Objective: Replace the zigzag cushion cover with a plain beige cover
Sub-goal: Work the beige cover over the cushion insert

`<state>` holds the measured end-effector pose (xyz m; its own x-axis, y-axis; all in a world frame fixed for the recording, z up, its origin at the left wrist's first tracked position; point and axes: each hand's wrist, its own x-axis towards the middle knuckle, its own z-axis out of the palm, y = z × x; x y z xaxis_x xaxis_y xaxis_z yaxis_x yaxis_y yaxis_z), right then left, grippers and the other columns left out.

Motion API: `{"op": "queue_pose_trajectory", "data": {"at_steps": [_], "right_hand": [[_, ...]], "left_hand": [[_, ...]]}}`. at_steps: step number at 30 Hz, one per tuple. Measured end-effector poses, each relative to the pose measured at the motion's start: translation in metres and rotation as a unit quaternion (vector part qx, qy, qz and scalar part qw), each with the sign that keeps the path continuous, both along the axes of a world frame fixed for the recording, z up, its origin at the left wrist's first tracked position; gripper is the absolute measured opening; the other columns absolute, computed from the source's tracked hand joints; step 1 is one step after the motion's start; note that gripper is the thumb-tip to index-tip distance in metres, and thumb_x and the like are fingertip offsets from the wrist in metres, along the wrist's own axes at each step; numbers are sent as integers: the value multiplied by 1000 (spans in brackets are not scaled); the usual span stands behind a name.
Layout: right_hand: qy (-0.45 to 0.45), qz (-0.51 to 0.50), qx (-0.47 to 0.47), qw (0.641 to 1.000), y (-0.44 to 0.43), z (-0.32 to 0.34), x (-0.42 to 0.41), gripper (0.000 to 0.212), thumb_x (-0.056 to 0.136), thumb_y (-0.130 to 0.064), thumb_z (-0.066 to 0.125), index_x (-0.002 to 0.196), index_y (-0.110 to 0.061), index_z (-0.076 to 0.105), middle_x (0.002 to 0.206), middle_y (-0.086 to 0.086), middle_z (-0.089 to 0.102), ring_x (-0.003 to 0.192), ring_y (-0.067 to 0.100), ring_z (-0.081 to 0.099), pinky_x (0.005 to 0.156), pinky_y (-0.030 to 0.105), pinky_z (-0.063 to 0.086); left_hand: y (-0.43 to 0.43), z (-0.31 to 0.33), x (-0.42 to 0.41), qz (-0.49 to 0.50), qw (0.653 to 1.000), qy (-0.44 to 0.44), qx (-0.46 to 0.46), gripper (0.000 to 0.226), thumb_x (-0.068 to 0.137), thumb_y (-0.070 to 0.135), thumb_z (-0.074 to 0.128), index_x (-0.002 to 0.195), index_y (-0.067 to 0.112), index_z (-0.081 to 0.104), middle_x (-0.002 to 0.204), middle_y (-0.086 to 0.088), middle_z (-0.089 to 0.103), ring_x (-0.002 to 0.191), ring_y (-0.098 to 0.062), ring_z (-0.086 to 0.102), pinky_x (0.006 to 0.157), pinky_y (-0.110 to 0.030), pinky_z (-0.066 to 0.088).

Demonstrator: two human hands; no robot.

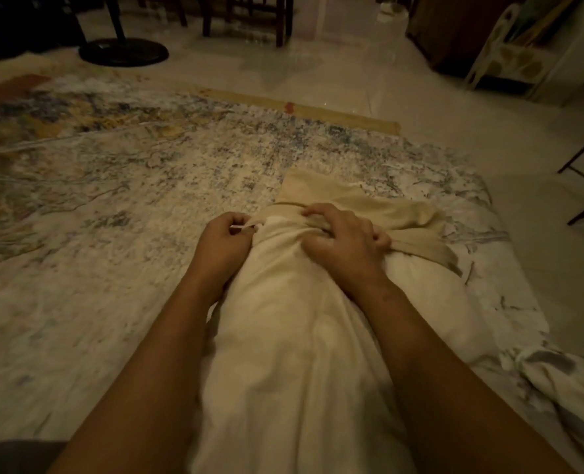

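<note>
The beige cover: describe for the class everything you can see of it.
The beige cover is plain, soft tan cloth, creased and mostly limp. Its far part lies flat on the patterned rug; its open edge is bunched over the far end of the white cushion. The left hand pinches that edge on one side, and the right hand grips it on the other.

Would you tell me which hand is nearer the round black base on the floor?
Left. The left hand grips the beige cover on the side toward the round black base; the right hand grips it farther right.
</note>
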<state>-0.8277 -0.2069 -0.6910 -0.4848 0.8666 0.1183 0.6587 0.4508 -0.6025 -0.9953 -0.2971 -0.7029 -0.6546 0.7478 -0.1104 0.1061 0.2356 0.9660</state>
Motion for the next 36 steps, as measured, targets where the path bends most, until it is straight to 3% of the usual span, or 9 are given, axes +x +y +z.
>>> {"op": "queue_pose_trajectory", "data": {"at_steps": [5, 10, 14, 16, 19, 22, 27, 30, 36], "right_hand": [[-97, 3, 87, 992, -3, -4, -26, 74, 62, -89, 53, 122, -48, 46, 123, 6, 42, 116, 27, 34, 99, 45, 24], [-159, -124, 174, 964, 17, -33, -28, 33, 82, -58, 53, 102, -33, 58, 111, 7, 56, 108, 32, 46, 98, 48, 26], [-188, -115, 154, 963, 27, -39, -26, 24, 86, -52, 52, 99, -34, 62, 112, 4, 59, 110, 32, 48, 98, 47, 27], [-171, -54, 108, 978, 26, -31, -19, 32, 80, -62, 57, 99, -36, 59, 116, 2, 57, 115, 31, 46, 100, 46, 27], [-191, 17, 56, 980, 33, -13, 14, 46, 74, -74, 57, 108, -43, 54, 122, 1, 53, 122, 30, 43, 102, 46, 30], [-227, -10, -18, 974, 67, -2, 75, 55, 65, -86, 52, 104, -47, 53, 123, 0, 57, 118, 27, 50, 101, 47, 41], [-51, -93, -153, 983, 97, -13, 173, 34, 85, -51, 68, 104, -24, 65, 112, 0, 63, 95, 15, 58, 69, 29, 44], [70, -146, -186, 969, 91, -42, 194, 21, 94, -38, 62, 106, -22, 66, 110, -1, 67, 100, 16, 61, 76, 30, 47], [261, -199, -277, 903, 77, -69, 195, 22, 96, -12, 57, 117, -18, 61, 108, 0, 65, 88, 10, 59, 64, 20, 44]], "left_hand": [[7, 5, 7, -16, 998, 22, 53, 6, 91, 14, 60, 88, 17, 64, 82, -5, 69, 67, -10, 62, 63, -24, 49], [-11, 7, -7, -104, 983, 115, -99, 15, 87, 31, 69, 86, 16, 68, 70, -9, 64, 64, -20, 57, 60, -30, 42], [-20, 15, -21, -155, 951, 124, -235, 11, 88, 21, 69, 89, 10, 73, 88, -13, 70, 81, -22, 61, 74, -29, 46], [-19, 7, -20, -128, 950, 162, -232, 11, 88, 24, 68, 92, 14, 70, 93, -12, 70, 83, -23, 61, 73, -28, 46], [-11, -7, -9, -110, 955, 189, -202, 21, 90, 45, 60, 100, 27, 61, 106, -3, 60, 104, -22, 53, 95, -37, 45], [-1, -13, 4, -131, 968, 174, -126, 29, 85, 62, 54, 97, 36, 57, 117, -3, 47, 111, -21, 48, 98, -39, 42], [10, -29, 8, -135, 937, 244, -211, 18, 93, 49, 49, 106, 36, 50, 121, -13, 52, 107, -34, 55, 96, -44, 44], [18, -19, 29, -97, 894, 342, -273, 20, 97, 39, 42, 116, 33, 46, 126, -15, 48, 115, -37, 48, 103, -55, 36], [51, 11, 143, -245, 873, 417, -61, 40, 91, 49, 50, 129, 40, 42, 130, -3, 50, 125, -27, 39, 108, -53, 30]]}}
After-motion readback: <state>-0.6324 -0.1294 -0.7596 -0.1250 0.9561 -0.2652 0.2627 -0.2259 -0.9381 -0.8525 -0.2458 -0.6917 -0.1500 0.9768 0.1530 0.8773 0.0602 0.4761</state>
